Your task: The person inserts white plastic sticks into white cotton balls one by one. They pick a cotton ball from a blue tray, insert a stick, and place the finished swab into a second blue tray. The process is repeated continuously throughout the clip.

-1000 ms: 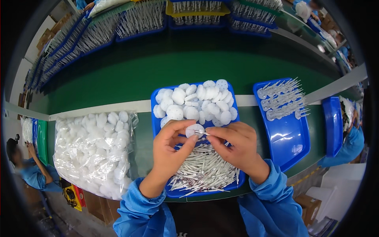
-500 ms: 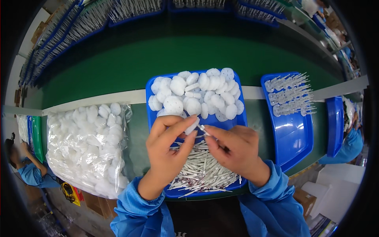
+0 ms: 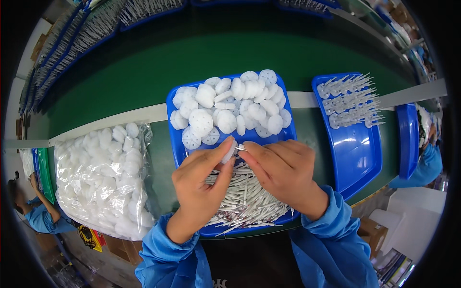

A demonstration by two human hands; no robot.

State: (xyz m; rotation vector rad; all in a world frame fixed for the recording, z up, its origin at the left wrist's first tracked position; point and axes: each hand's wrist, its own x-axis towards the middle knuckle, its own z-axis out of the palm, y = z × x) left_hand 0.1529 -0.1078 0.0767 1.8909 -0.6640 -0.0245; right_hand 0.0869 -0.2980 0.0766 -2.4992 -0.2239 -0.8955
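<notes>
Bringing my hands down closer over the blue tray (image 3: pixel 175 125), I'd gone from fiddling with the parts to lining them up, so the joining was about ready. My left hand (image 3: pixel 201 185) pinched a white disc (image 3: pixel 229 152) between thumb and fingertips, palm turned inward. My right hand (image 3: pixel 283 170) pinched a thin white stick (image 3: pixel 241 148), tip touching the disc. Both sat above the stick pile (image 3: pixel 245 199), just below the heap of discs (image 3: pixel 230 105).

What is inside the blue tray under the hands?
The blue tray holds white perforated discs at the far end and thin white sticks at the near end. The left hand and right hand cover the middle.
</notes>
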